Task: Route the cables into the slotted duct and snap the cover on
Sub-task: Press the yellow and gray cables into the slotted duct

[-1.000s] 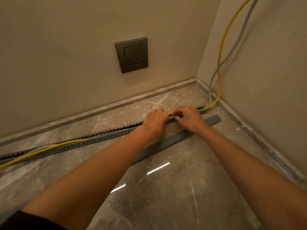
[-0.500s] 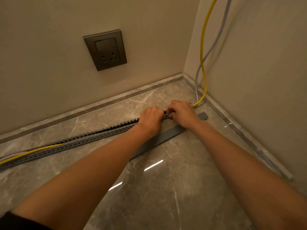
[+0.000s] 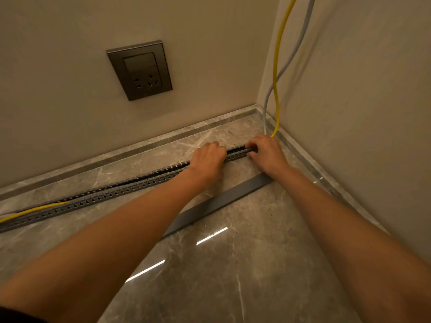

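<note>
Both hands curl over the slotted duct [image 3: 130,185] near the corner — left hand [image 3: 208,159] and right hand [image 3: 265,153] with fingers closed down on its top. The yellow cable [image 3: 277,66] and grey cable [image 3: 300,40] drop there; the cover [image 3: 217,201] lies just beside on the floor [image 3: 233,276].

Dark metallic wall socket [image 3: 140,70] with a blank upper panel, mounted on the beige back wall [image 3: 70,113]. Grey marble floor [image 3: 233,276], glossy, light streaks reflecting. Matching stone skirting [image 3: 140,145] along both walls, meeting at the corner.
</note>
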Motion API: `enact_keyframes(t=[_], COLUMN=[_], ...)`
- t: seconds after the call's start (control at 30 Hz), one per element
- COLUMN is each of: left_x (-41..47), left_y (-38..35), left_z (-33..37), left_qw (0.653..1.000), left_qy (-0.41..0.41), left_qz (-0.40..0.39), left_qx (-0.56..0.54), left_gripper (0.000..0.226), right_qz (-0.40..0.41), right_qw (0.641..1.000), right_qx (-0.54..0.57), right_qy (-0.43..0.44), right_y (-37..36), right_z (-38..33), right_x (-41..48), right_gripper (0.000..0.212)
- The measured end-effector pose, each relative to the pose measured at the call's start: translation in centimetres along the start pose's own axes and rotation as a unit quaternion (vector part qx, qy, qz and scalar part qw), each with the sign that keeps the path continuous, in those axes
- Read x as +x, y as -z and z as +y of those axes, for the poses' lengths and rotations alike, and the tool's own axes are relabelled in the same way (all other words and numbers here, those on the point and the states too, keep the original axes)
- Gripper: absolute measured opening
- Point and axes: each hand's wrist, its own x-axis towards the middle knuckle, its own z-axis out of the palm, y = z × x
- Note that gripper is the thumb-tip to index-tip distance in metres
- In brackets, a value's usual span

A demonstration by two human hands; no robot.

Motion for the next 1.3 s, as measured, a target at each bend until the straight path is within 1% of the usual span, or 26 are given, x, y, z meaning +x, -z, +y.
enact_keyframes(t=[0.13,0.3,0.4,0.5,0.57,0.63,0.8,0.9,1.0,1.1,1.2,1.27,1.3], left_x=[0.6,1.6,1.9,2.1,2.2,2.3,2.7,2.3,1.6,0.8,-0.3,-1.0,-1.6], left_y=[-0.1,0.4,0.2,0.2,0.4,0.4,0.1,-0.5,-0.8,-1.2,-1.8,-2.2,-2.4], left_z=[0.7,0.8,0.8,0.7,0.8,0.9,1.2,1.1,0.4,-0.5,-1.5,-2.4,-3.1], left_qw=[1.0,1.0,1.0,1.0,1.0,0.999,0.999,0.999,0.998,0.989,0.976,0.971,0.97], left_qy=[-0.014,0.007,0.007,0.015,0.025,0.033,0.042,0.032,0.043,0.047,0.021,0.009,0.015], left_qz=[0.006,0.001,0.003,0.008,0.01,0.012,0.023,0.025,0.027,0.042,0.061,0.07,0.078], left_qx=[0.002,-0.001,0.004,0.003,0.006,0.005,0.004,0.004,-0.038,-0.132,-0.21,-0.226,-0.229], left_gripper=[0.027,0.03,0.03,0.03,0.03,0.031,0.034,0.032,0.026,0.022,0.023,0.025,0.025], right_qz=[0.017,0.028,0.031,0.063,0.079,0.087,0.087,0.055,-0.002,-0.041,-0.01,0.029,0.038], right_qw=[0.999,0.995,0.995,0.992,0.991,0.991,0.994,0.993,0.987,0.982,0.987,0.992,0.993], right_qx=[-0.001,0.059,0.047,0.049,0.024,-0.002,-0.047,-0.098,-0.159,-0.179,-0.149,-0.105,-0.082], right_qy=[-0.028,-0.076,-0.086,-0.099,-0.11,-0.103,-0.053,-0.042,-0.025,-0.035,-0.053,-0.068,-0.07], right_y=[0.0,-0.1,0.0,-0.2,-0.3,-0.6,-1.2,-1.2,-1.1,-0.6,0.2,0.5,0.5], right_z=[0.7,1.3,1.8,1.8,1.6,1.5,2.2,1.9,1.9,1.4,-0.5,-2.3,-3.4], right_x=[0.5,0.8,1.0,0.8,0.5,0.2,-0.1,0.1,-0.1,-0.7,-0.9,-0.9,-0.9], right_gripper=[0.017,0.021,0.021,0.015,0.014,0.015,0.022,0.029,0.035,0.042,0.037,0.033,0.033])
